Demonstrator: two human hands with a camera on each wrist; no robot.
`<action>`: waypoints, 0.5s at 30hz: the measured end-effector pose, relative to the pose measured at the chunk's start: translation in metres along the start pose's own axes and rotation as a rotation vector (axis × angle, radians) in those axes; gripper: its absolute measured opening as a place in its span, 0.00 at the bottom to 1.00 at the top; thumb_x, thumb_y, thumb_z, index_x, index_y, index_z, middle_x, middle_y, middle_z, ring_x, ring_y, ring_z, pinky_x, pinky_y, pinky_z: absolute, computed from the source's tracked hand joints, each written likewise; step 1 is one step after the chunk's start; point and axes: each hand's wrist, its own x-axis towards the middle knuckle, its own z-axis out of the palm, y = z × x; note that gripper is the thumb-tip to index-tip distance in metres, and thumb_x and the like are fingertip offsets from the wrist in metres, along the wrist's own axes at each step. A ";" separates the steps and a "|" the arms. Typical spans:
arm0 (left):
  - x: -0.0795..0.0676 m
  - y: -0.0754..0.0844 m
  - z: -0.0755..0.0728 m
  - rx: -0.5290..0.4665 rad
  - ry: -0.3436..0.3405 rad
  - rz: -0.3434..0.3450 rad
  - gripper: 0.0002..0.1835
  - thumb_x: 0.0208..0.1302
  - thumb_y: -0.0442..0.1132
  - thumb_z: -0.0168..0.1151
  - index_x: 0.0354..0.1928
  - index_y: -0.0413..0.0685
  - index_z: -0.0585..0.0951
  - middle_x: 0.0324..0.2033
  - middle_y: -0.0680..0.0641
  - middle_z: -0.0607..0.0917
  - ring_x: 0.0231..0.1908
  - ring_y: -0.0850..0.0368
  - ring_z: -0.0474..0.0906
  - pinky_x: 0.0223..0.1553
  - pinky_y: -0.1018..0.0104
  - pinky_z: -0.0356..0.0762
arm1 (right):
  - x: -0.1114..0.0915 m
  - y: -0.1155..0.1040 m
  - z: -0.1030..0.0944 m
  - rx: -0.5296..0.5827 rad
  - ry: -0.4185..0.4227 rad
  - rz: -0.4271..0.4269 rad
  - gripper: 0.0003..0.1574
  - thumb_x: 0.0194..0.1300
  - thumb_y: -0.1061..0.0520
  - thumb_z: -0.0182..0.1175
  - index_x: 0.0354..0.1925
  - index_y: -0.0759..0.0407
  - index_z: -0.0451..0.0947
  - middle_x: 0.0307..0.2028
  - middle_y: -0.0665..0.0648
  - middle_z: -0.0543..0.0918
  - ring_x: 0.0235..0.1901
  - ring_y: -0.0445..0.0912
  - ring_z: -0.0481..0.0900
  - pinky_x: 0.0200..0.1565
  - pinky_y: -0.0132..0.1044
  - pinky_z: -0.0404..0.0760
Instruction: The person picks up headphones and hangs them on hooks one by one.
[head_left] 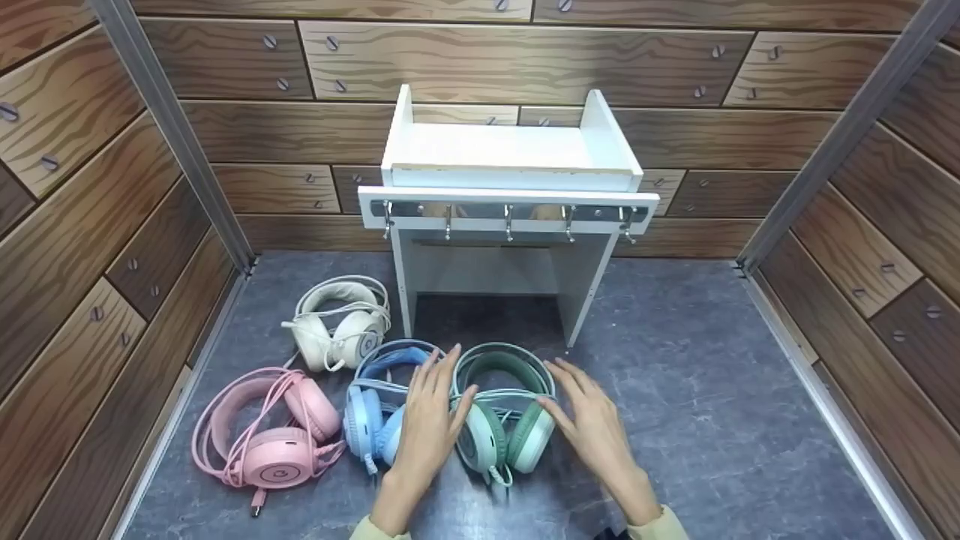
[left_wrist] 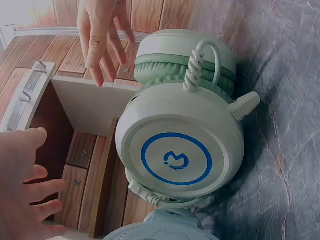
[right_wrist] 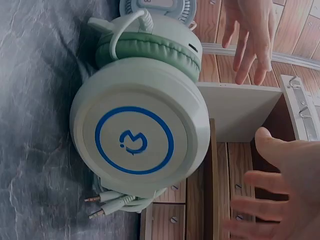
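Green headphones (head_left: 486, 439) lie on the dark floor with their cable wound about the band; both ear cups show in the wrist views. My left hand (head_left: 430, 412) hovers at their left side, fingers extended, partly covering the blue headphones (head_left: 364, 420). On the other side my right hand (head_left: 594, 420) is held with straight fingers beside the right ear cup. In the left wrist view a gap shows between the left hand (left_wrist: 27, 185) and the green ear cup (left_wrist: 180, 145). The right wrist view likewise shows the right hand (right_wrist: 285, 187) apart from its ear cup (right_wrist: 140, 125).
Pink headphones (head_left: 277, 457) and white headphones (head_left: 341, 330) lie to the left. Behind stands a white shelf unit (head_left: 514, 180) with a rail of several metal hooks (head_left: 508, 217). Wood-patterned walls (head_left: 525, 64) enclose the floor (head_left: 720, 397) at the back and both sides.
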 end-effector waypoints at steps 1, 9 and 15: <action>0.000 0.000 -0.001 -0.010 0.022 0.006 0.29 0.69 0.44 0.66 0.69 0.44 0.74 0.60 0.43 0.82 0.65 0.43 0.73 0.68 0.43 0.67 | 0.001 0.000 -0.001 0.012 0.019 -0.013 0.31 0.63 0.48 0.71 0.63 0.51 0.79 0.60 0.57 0.82 0.56 0.58 0.81 0.51 0.56 0.82; -0.002 0.001 -0.007 -0.053 0.111 -0.022 0.10 0.69 0.39 0.66 0.50 0.51 0.85 0.41 0.55 0.89 0.41 0.60 0.86 0.40 0.60 0.83 | 0.018 0.005 -0.020 0.089 0.205 -0.143 0.09 0.57 0.62 0.75 0.38 0.54 0.86 0.32 0.48 0.88 0.29 0.39 0.84 0.31 0.34 0.84; -0.009 0.000 -0.013 -0.042 0.091 -0.111 0.06 0.70 0.41 0.65 0.45 0.56 0.87 0.36 0.59 0.89 0.33 0.65 0.85 0.30 0.63 0.82 | 0.043 0.004 -0.047 0.106 0.309 -0.202 0.10 0.55 0.66 0.75 0.35 0.58 0.85 0.31 0.51 0.87 0.27 0.40 0.83 0.34 0.25 0.81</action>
